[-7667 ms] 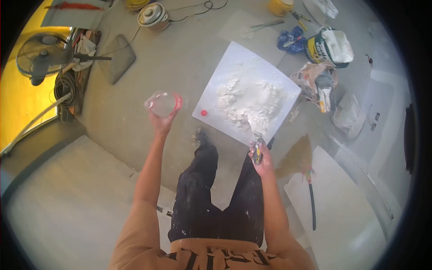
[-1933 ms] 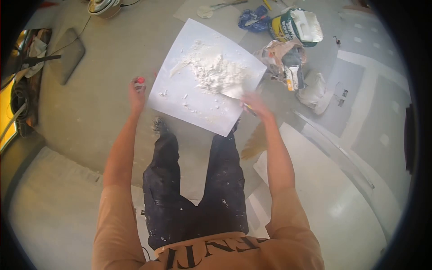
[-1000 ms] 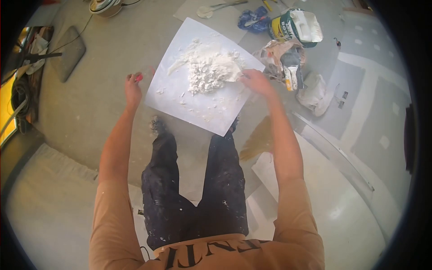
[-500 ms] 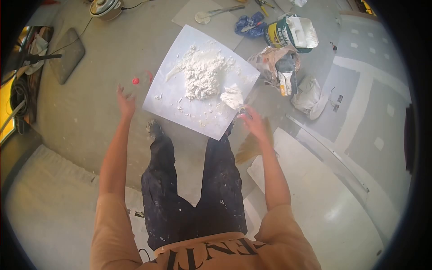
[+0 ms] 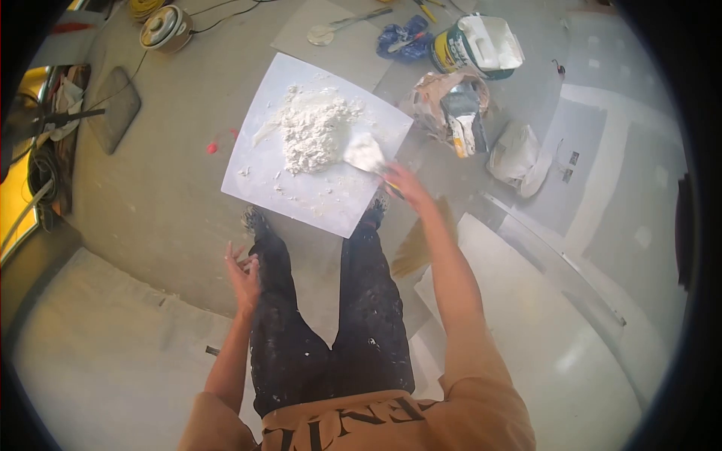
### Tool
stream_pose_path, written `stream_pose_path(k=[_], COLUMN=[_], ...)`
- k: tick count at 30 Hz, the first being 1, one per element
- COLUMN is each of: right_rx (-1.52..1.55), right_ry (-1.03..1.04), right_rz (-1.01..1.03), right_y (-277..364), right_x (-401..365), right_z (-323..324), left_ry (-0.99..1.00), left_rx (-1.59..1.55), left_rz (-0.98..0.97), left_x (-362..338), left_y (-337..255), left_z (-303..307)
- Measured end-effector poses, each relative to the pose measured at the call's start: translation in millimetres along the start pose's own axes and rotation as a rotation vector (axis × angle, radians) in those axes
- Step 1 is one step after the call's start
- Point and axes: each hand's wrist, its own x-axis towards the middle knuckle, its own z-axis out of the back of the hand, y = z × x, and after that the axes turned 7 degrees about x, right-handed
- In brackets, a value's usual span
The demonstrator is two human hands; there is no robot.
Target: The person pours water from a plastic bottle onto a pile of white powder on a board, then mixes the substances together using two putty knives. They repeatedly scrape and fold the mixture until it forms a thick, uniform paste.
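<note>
A heap of crumbly white plaster-like material (image 5: 312, 134) lies on a pale square board (image 5: 325, 213), with loose crumbs scattered around it. My right hand (image 5: 404, 184) is closed around the handle of a putty knife (image 5: 365, 154) at the board's right side. White material coats its blade, which lies just right of the heap and seems to touch its edge. Near my left thigh, my left hand (image 5: 244, 279) is raised with its fingers apart and nothing in it.
A paint bucket (image 5: 475, 51), a crumpled bag with a wide scraper (image 5: 465, 113) and a white bag (image 5: 519, 159) stand right of the board. A lidded pot (image 5: 165, 28) sits at the upper left. A long metal strip (image 5: 553, 258) lies at right.
My right hand has moved the putty knife leftward, up to the heap. My left hand has come down from beside the board toward my thigh. The whole view has shifted slightly.
</note>
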Motion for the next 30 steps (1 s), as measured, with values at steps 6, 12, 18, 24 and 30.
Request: stream_pose_path(k=[6, 12, 18, 24, 30], right_rx=[-1.023, -0.883, -0.803, 0.011, 0.594], right_ry=[-0.162, -0.117, -0.149, -0.006, 0.175], right_rz=[0.543, 0.602, 0.618, 0.673, 0.392], right_y=[42, -13, -48, -36, -111], right_x=[8, -59, -77, -120, -113], right_z=[-119, -139, -108, -67, -73], left_ry=[0.097, 0.316, 0.679, 0.386, 0.036], left_rx=[-0.021, -0.039, 0.365, 0.451, 0.595], left_rz=[-0.079, -0.39, -0.602, -0.554, -0.644], left_x=[-45, -23, 18, 64, 78], left_y=[-64, -238, -303, -278, -268], left_z=[-73, -171, -411, -614, -655])
